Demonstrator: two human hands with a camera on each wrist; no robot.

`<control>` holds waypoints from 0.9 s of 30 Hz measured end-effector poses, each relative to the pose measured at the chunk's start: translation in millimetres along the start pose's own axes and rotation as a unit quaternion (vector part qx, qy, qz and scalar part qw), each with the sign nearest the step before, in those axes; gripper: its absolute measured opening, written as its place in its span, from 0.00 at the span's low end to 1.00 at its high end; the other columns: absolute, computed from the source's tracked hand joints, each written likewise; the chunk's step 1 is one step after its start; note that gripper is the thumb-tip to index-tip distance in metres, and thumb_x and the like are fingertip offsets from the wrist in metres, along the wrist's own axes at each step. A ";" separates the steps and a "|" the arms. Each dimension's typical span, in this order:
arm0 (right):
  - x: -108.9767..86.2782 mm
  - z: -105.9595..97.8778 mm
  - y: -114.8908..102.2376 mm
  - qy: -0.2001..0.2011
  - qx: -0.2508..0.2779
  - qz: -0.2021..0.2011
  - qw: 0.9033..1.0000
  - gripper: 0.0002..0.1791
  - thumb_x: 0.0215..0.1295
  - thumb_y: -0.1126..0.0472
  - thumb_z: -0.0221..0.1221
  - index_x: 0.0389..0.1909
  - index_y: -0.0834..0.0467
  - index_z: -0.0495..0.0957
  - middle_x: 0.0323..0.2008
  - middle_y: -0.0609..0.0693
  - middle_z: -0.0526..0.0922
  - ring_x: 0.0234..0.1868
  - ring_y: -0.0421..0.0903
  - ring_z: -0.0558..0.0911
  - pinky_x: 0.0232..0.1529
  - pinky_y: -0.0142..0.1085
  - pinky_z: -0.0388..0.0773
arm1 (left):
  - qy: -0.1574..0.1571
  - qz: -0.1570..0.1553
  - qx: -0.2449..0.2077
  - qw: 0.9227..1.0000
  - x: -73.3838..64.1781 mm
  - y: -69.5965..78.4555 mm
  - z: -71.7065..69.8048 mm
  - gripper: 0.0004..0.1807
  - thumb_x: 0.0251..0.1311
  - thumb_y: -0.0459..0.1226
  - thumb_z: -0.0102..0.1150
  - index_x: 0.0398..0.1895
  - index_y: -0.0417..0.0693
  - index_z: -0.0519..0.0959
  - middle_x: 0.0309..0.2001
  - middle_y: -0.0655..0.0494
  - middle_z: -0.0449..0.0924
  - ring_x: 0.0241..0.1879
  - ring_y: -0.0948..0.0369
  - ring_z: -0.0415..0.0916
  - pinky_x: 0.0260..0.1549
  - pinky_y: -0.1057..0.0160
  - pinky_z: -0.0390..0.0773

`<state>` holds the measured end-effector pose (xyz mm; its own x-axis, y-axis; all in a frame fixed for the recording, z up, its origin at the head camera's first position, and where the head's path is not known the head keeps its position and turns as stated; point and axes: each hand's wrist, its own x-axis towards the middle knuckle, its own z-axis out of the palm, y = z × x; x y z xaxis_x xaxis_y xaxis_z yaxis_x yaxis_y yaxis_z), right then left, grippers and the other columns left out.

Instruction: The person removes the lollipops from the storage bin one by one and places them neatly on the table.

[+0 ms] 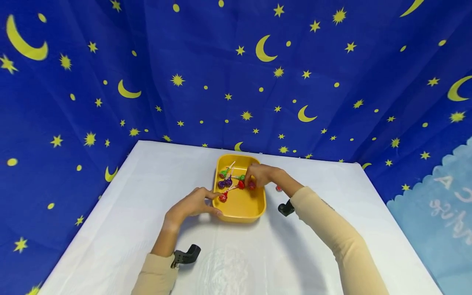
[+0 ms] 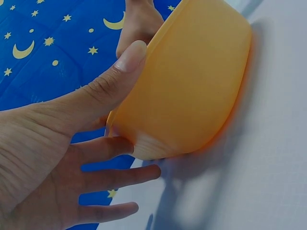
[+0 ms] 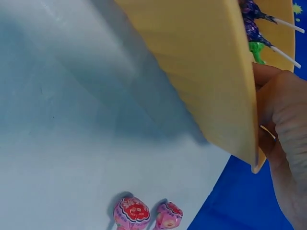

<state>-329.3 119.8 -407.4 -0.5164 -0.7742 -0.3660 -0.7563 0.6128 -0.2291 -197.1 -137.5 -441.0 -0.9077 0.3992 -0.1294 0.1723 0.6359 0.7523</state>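
Observation:
A yellow plastic tray [image 1: 239,211] stands on the table with several wrapped lollipops in it: red [image 1: 223,197], purple [image 1: 228,181] and green [image 1: 223,173]. My left hand [image 1: 197,203] touches its near left corner. The left wrist view shows the thumb against the rim and the other visible fingers straight and spread. Inside the right part of the tray, my right hand [image 1: 259,175] has curled fingers at a dark pink lollipop [image 1: 252,185], seemingly pinching it. Its fingertips are partly hidden by the tray wall [image 3: 206,72] in the right wrist view.
Two pink-wrapped lollipops, one larger [image 3: 132,213] and one smaller [image 3: 169,215], lie on the white table [image 1: 177,164] right of the tray. A blue curtain [image 1: 221,82] with moons and stars hangs behind. Black wrist mounts [image 1: 187,255] stick out from both sleeves.

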 end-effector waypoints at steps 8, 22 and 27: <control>3.5 6.3 0.5 -0.010 -0.001 0.006 1.000 0.16 0.55 0.74 0.64 0.37 0.51 0.89 0.36 0.41 0.86 0.38 0.42 0.74 0.49 0.35 0.75 | 0.004 -0.010 0.006 1.000 -1.8 1.8 2.3 0.36 0.43 0.50 0.76 0.59 0.48 0.78 0.60 0.47 0.77 0.59 0.49 0.71 0.58 0.49 0.69; 2.0 11.8 5.2 0.014 0.021 -0.019 0.999 0.17 0.52 0.76 0.65 0.39 0.54 0.89 0.40 0.44 0.88 0.41 0.40 0.80 0.52 0.36 0.78 | 0.004 -0.019 0.019 1.000 -3.2 3.0 3.1 0.38 0.43 0.51 0.76 0.59 0.47 0.78 0.62 0.48 0.75 0.60 0.48 0.71 0.60 0.48 0.69; 2.0 12.4 3.7 0.022 0.008 -0.038 0.999 0.17 0.53 0.76 0.64 0.40 0.56 0.88 0.42 0.47 0.87 0.43 0.42 0.80 0.54 0.37 0.77 | 0.008 -0.011 0.022 1.000 -3.3 3.1 3.0 0.37 0.43 0.50 0.76 0.59 0.47 0.79 0.62 0.48 0.76 0.59 0.48 0.71 0.58 0.48 0.69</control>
<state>-328.1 122.5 -420.1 -0.4758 -0.8243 -0.3069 -0.7876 0.5546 -0.2686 -192.4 -134.8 -440.1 -0.9172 0.3745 -0.1356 0.1682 0.6728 0.7205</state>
